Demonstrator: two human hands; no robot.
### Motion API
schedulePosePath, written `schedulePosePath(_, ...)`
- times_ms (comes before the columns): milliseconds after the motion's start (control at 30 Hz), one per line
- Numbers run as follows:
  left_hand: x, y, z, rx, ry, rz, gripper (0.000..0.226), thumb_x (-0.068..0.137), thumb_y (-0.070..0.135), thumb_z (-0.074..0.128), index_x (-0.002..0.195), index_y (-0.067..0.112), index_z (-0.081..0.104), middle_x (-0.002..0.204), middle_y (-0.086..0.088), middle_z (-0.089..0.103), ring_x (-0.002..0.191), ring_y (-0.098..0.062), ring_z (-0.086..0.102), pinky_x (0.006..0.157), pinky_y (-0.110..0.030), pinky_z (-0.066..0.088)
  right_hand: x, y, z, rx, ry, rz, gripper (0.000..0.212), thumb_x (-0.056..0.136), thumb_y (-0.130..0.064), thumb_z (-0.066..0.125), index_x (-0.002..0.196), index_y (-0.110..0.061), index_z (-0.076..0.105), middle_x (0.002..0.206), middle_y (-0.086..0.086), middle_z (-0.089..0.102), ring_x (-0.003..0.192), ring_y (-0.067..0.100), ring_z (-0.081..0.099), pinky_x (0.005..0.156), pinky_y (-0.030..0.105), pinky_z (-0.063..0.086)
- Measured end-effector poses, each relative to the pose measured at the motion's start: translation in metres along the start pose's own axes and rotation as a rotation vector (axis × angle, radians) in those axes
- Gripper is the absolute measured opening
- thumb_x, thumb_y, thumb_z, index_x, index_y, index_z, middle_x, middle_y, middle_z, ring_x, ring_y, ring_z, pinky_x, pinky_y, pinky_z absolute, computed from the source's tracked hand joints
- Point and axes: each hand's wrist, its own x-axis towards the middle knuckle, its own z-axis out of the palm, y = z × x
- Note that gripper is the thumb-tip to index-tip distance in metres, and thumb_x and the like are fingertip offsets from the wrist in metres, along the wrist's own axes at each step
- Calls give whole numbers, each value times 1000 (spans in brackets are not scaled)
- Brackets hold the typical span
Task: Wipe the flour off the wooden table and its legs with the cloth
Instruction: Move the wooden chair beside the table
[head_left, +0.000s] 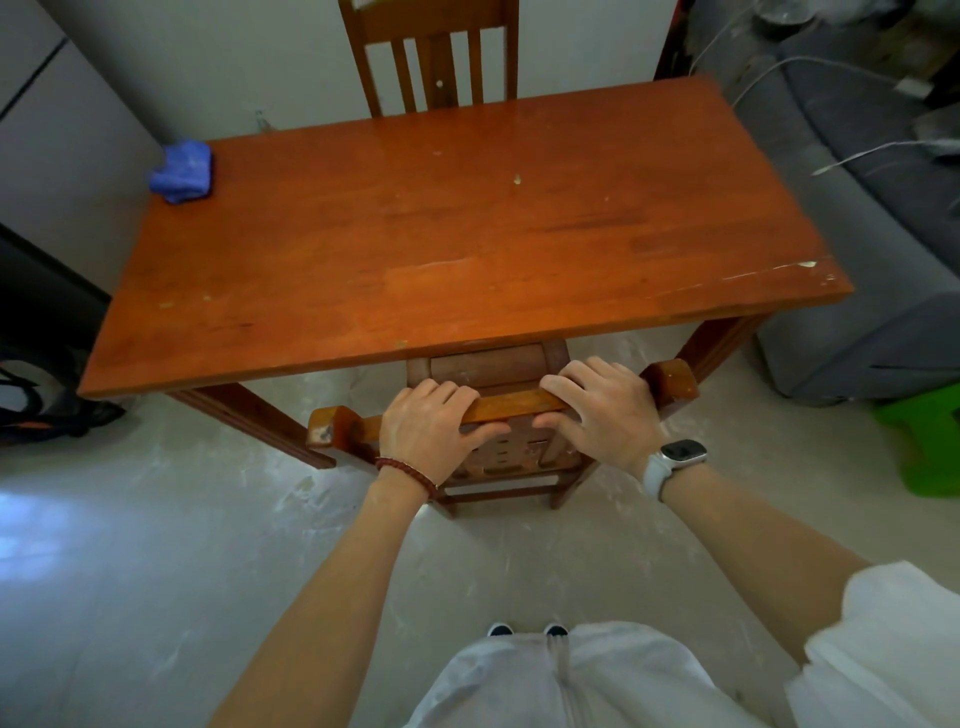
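Observation:
The wooden table (467, 234) fills the middle of the view, its top showing a few pale specks and a white streak near the right front corner. A crumpled blue cloth (182, 171) lies on the far left corner, dusted white. Two front table legs (260, 421) slant down under the near edge. My left hand (431, 431) and my right hand (597, 410) both grip the top rail of a wooden chair (519, 405) tucked under the near edge.
A second wooden chair (431, 57) stands at the far side. A grey sofa (857, 260) with white cables is at the right, a green stool (930, 447) beside it. Dark bags (41, 395) sit at the left. The floor (156, 545) shows white smears.

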Motion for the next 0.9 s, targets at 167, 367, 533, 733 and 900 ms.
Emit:
schedulePosePath(167,11,-9,6,26,27,34,52,79,65,40,78,19,64,70,2,67,65,-18,61,56,-27,47,15,9,6,0,-20,-7,44,83,-55,44,99,-16,60,82,3,64,71,24,60,57,31,47)
schedulePosePath(367,22,-20,12,21,40,37,53,80,65,39,78,19,64,71,1,67,66,-18,62,56,-28,49,29,13,12,-8,-38,-8,45,84,-55,41,100,-17,60,83,3,65,71,24,61,57,31,48)
schedulePosePath(533,29,-25,15,24,41,40,54,81,66,38,79,18,64,71,2,66,65,-17,61,57,-28,48,38,15,17,-21,-40,2,46,84,-56,42,98,-17,62,82,3,65,69,23,60,55,30,47)
schedulePosePath(733,41,-32,15,22,3,27,53,79,65,38,79,19,64,72,2,67,68,-18,62,60,-29,49,50,19,19,-30,-59,-2,47,84,-56,40,98,-16,61,81,3,63,67,23,59,53,30,46)
schedulePosePath(900,47,-35,17,35,-12,34,52,80,65,38,79,19,63,71,3,66,65,-17,60,57,-27,45,58,20,19,-29,-93,5,46,84,-55,38,99,-16,59,81,3,63,68,23,58,54,28,45)
